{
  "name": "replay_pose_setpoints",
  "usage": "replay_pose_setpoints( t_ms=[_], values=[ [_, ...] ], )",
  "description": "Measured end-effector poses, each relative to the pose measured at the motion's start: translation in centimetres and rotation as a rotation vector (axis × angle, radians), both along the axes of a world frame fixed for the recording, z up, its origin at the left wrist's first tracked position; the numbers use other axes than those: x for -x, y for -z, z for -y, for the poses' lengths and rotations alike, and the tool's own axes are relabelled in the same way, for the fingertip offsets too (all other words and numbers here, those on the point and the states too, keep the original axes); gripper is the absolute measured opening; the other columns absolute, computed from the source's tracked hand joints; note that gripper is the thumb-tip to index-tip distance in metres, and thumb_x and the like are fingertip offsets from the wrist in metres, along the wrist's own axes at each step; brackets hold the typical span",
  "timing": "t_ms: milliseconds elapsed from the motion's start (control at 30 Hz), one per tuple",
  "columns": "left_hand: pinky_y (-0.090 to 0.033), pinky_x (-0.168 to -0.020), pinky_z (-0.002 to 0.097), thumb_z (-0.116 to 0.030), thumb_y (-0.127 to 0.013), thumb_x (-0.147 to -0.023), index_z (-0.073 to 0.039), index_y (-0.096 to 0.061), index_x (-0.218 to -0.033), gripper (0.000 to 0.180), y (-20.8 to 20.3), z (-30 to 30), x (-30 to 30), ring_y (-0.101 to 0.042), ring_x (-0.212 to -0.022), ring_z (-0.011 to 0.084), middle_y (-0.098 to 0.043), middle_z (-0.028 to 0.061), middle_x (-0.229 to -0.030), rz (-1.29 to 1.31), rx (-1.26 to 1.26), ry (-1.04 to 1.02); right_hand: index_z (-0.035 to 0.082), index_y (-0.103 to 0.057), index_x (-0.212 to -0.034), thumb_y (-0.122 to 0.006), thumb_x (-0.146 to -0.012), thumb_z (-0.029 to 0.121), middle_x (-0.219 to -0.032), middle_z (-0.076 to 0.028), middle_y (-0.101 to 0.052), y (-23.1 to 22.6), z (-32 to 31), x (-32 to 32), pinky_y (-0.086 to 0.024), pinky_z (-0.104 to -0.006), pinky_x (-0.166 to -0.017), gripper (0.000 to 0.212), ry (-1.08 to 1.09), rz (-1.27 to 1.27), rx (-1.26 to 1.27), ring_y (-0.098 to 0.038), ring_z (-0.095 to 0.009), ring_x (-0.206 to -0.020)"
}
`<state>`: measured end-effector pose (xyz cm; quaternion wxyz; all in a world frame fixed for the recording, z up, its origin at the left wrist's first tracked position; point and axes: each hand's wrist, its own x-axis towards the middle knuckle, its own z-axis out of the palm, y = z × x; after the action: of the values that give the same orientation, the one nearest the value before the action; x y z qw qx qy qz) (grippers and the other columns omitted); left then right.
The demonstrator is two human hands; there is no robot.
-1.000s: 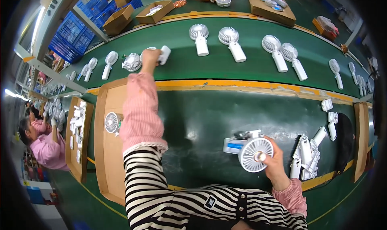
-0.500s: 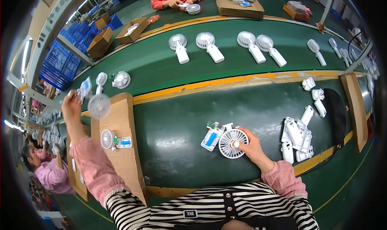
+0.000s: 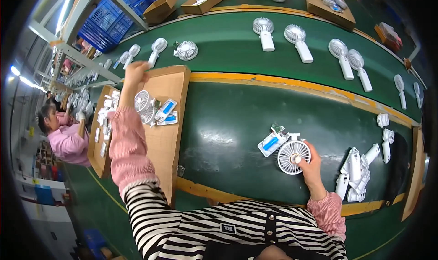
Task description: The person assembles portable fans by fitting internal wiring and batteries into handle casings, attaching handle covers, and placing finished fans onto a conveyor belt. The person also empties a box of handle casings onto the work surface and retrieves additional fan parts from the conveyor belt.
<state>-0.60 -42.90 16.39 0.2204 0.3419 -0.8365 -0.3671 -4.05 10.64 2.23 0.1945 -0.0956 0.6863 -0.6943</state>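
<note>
My right hand (image 3: 312, 166) grips a round white fan head (image 3: 285, 162) from its right side, thumb near the hub. Touching or close by its upper left lies an open white handle shell with a blue battery (image 3: 271, 144) and a small green circuit board. My left hand (image 3: 135, 74) is stretched out over the far end of a cardboard tray (image 3: 165, 146). Its fingers are bent but apart, with nothing visible in them, close to the handle of a white handheld fan (image 3: 158, 46). In the tray sit fan heads (image 3: 142, 100) and open handles with blue batteries (image 3: 167, 108).
White handheld fans (image 3: 299, 43) lie spaced along the green conveyor belt (image 3: 219, 43). White handle shells (image 3: 355, 173) are piled right of my right hand, beside a black object (image 3: 399, 164). A second cardboard tray (image 3: 96, 157) stands at left, near a co-worker in pink (image 3: 70, 141).
My left hand has let go of the fan with its open handle, which now lies in the tray, and has moved toward the belt. My right hand keeps the fan head. The view has swung left.
</note>
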Motion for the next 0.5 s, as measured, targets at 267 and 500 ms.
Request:
replay_pose_setpoints(
  t_ms=[267, 500],
  values=[
    [-0.039, -0.091, 0.0339, -0.048, -0.07, -0.055, -0.009, -0.041, -0.126, 0.087, 10.2, 3.4, 16.0, -0.051, -0.107, 0.0292, -0.051, 0.0216, -0.116, 0.469, 0.433, -0.073, -0.008, -0.044, -0.113, -0.068, -0.065, 0.013, -0.098, -0.01, -0.057, 0.9, -0.3, -0.3, -0.044, -0.0264, -0.079, 0.058, -0.013, -0.031, -0.1, -0.055, -0.014, -0.088],
    [-0.045, -0.079, 0.0324, -0.039, -0.07, -0.055, -0.007, -0.047, -0.122, 0.077, 9.8, 5.0, 15.3, -0.058, -0.095, 0.0248, -0.058, 0.0149, -0.107, 0.247, 0.224, -0.059, -0.008, -0.044, -0.114, -0.069, -0.064, 0.014, -0.097, -0.01, -0.058, 0.5, 0.0, -0.5, -0.044, -0.0266, -0.079, 0.06, -0.041, 0.029, -0.114, -0.055, -0.014, -0.087]
  ],
)
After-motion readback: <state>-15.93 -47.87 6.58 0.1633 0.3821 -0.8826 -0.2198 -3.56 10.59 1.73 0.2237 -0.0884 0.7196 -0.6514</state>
